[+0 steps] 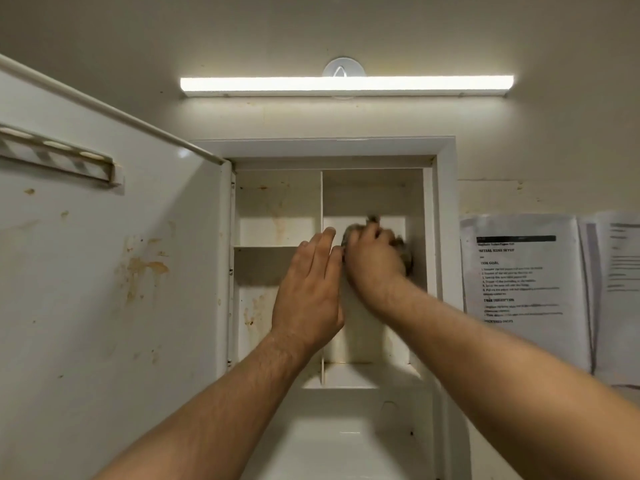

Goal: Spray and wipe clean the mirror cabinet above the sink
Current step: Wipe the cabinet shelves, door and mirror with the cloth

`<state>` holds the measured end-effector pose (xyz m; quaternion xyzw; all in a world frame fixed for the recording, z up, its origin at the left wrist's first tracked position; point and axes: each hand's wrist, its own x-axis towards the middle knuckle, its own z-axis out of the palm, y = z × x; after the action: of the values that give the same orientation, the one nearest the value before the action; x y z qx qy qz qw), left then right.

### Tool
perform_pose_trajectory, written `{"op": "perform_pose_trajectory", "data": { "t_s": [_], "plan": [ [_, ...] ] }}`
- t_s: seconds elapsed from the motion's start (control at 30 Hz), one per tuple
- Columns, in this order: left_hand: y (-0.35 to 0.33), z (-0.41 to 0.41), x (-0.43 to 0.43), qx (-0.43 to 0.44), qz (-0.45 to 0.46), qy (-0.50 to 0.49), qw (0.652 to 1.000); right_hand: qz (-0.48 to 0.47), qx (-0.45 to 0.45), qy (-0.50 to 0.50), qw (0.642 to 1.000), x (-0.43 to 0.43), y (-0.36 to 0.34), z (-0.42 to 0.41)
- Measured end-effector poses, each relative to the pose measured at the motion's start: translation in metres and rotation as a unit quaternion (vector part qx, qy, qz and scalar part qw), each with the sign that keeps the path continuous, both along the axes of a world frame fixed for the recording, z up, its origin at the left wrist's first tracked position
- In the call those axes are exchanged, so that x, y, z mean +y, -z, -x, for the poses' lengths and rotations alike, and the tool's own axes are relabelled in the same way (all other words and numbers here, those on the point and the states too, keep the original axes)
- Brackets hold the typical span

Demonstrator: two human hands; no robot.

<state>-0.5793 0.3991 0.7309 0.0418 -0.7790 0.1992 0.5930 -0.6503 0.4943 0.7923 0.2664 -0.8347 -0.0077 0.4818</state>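
Centre frame: open cabinet, stained door swung left. Right hand clamped on grey cloth, blurred; left hand flat, fingers extended, on divider.

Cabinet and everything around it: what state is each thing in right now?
Door: swung open, stained.
Cabinet: empty shelves, brown stains.
Light: on.
Cloth: bunched, pressed inside cabinet.
Right hand: gripping cloth.
Left hand: open, flat, holding nothing.
Papers: stuck on wall.
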Motion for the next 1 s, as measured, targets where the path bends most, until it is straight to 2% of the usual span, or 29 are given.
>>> {"op": "perform_pose_trajectory", "data": {
  "t_s": [0.1,0.17,0.23,0.33,0.43,0.53,0.6,0.67,0.7,0.73,0.87,0.93,1.0],
  "plan": [
    [0.003,0.001,0.0,-0.001,0.002,0.0,1.0,-0.034,-0.103,-0.034,0.994,-0.002,0.05,-0.008],
    [0.003,0.001,0.003,-0.006,0.0,-0.004,1.0,-0.038,-0.138,-0.065,0.988,0.007,0.055,-0.011],
    [0.004,0.002,0.004,-0.002,-0.009,0.014,1.0,-0.05,-0.087,-0.091,0.991,0.019,0.033,-0.005],
    [0.007,0.007,0.001,0.014,-0.013,0.028,0.999,-0.079,0.049,-0.045,0.995,0.037,-0.016,0.01],
    [0.008,0.005,-0.002,0.011,-0.008,0.011,1.0,-0.077,0.063,0.029,0.995,0.035,-0.023,0.011],
    [0.008,0.001,-0.001,0.003,-0.036,-0.02,0.999,-0.094,-0.008,0.05,0.994,0.017,0.012,0.002],
    [0.008,0.0,0.002,-0.009,-0.055,-0.04,0.998,-0.098,-0.12,0.012,0.988,0.018,0.036,0.001],
    [0.007,0.001,0.003,-0.019,-0.067,-0.047,0.996,-0.121,-0.236,-0.027,0.964,0.027,0.052,0.003],
    [0.006,0.002,0.003,-0.02,-0.073,-0.048,0.996,-0.13,-0.246,-0.038,0.96,0.031,0.057,0.005],
    [0.005,0.003,0.003,-0.021,-0.079,-0.047,0.996,-0.129,-0.227,-0.043,0.964,0.034,0.055,0.005],
    [0.007,0.005,0.0,-0.018,-0.085,-0.027,0.996,-0.075,-0.013,-0.026,0.997,0.04,0.012,0.01],
    [0.008,0.002,-0.001,-0.018,-0.081,-0.015,0.996,-0.072,0.041,-0.005,0.997,0.042,-0.001,0.007],
    [0.009,0.0,-0.001,-0.026,-0.086,-0.008,0.996,-0.129,0.058,0.036,0.989,0.039,0.01,0.002]
  ]
}}
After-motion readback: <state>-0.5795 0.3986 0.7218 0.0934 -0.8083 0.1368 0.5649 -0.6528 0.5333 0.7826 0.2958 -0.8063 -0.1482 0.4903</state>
